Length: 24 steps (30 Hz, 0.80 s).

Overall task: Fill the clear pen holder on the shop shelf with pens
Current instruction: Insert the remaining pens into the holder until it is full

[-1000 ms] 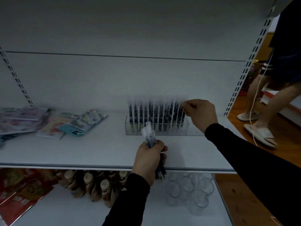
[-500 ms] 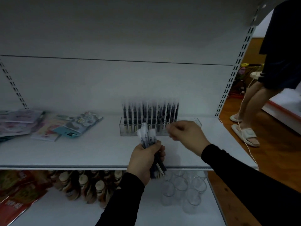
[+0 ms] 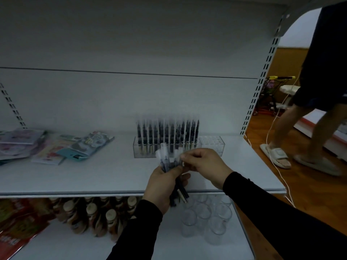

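The clear pen holder (image 3: 216, 145) stands on the white shelf (image 3: 75, 177), near the back wall. Several dark pens with clear caps (image 3: 167, 134) stand upright in its left and middle part; its right end shows open holes. My left hand (image 3: 163, 186) is in front of the shelf edge, gripping a bundle of pens (image 3: 169, 162) with the caps pointing up. My right hand (image 3: 204, 166) has come in from the right and pinches the top of one pen in that bundle.
Flat printed packets (image 3: 56, 145) lie on the shelf at the left. The lower shelf carries bottles (image 3: 93, 212), red packets (image 3: 16, 222) and clear cups (image 3: 204, 218). A person in sandals (image 3: 304, 128) stands on the wooden floor at the right, beside a white cable (image 3: 272, 147).
My right hand drew back from the holder's right end and down to the bundle in my left hand, where it now pinches a pen. The view shifted slightly left.
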### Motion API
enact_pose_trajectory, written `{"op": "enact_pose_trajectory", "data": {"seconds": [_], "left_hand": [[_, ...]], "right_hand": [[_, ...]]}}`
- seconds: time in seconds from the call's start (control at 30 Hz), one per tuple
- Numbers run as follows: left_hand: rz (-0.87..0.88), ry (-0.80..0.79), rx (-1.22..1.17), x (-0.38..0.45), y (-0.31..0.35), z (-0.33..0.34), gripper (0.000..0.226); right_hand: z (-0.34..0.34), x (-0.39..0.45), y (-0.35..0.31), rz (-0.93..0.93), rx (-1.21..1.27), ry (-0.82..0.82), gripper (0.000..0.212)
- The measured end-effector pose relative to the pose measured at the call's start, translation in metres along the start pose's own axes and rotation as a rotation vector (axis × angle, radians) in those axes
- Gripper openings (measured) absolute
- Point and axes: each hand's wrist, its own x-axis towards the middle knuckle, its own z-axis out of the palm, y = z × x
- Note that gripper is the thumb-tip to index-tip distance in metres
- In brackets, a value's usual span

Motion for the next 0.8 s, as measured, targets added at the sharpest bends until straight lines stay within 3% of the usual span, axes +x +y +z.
{"op": "enact_pose_trajectory", "data": {"seconds": [0.23, 0.43, 0.8], "left_hand": [[-0.025, 0.056, -0.074, 0.005, 0.003, -0.008, 0.009], [0.016, 0.114, -0.013, 0.009, 0.004, -0.011, 0.006], [0.023, 0.096, 0.005, 0.016, 0.003, -0.012, 0.008]], "right_hand": [[-0.031, 0.020, -0.033, -0.073, 0.181, 0.255, 0.011], [-0.059, 0.047, -0.042, -0.379, -0.220, 0.547, 0.016], [-0.053, 0.069, -0.034, -0.429, -0.392, 0.565, 0.018]]}}
